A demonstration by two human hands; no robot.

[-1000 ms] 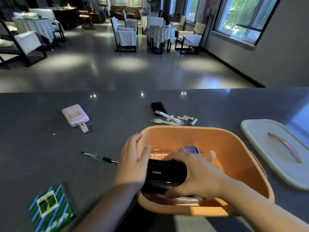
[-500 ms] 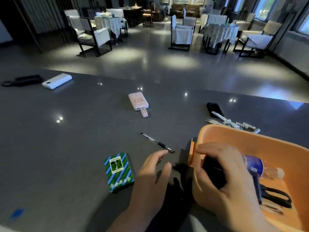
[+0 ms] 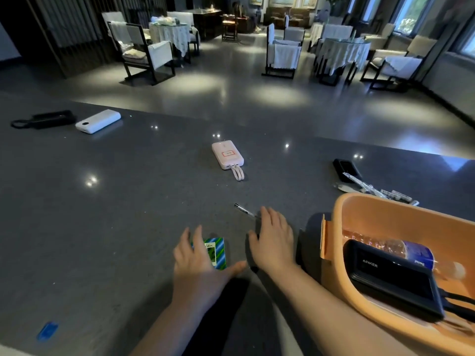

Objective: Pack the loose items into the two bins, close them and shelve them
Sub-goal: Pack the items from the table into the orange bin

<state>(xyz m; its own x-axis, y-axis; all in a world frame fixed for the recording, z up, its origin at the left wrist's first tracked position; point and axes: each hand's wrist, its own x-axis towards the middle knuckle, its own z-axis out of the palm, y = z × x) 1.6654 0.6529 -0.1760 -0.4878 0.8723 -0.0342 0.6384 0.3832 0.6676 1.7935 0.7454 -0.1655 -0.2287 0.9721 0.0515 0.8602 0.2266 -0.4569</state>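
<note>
Reaching out over the dark bench (image 3: 108, 222), my left hand (image 3: 199, 263) has its fingers spread wide above the green and blue striped packet (image 3: 217, 253), which lies near the near edge; the palm covers part of it, and I cannot tell if the fingers already touch it. My right hand (image 3: 273, 240) is just beside it, flat and relaxed with straight fingers, holding nothing. Its fingertips (image 3: 266, 211) are at the near end of the black pen (image 3: 244, 210), which lies in the middle of the bench.

At the right edge of the bench stands the orange bin (image 3: 341, 276), without its lid. Inside it I see the black Anker power bank (image 3: 393, 276) with its cable, leaning on the clear water bottle (image 3: 401, 249) with a blue label.

Beyond the bin, toward the far edge, lie a small black case (image 3: 345, 168), some wrapped plastic cutlery (image 3: 359, 183) and a few batteries (image 3: 395, 195), all close together. The pink power bank (image 3: 227, 154) with its short strap rests in the middle toward the far edge. At the far left corner the white power bank (image 3: 98, 121) lies just beside a black device (image 3: 50, 119) with a loop of cord. Near the near left corner is a small blue thing (image 3: 47, 330), too blurred to name.
</note>
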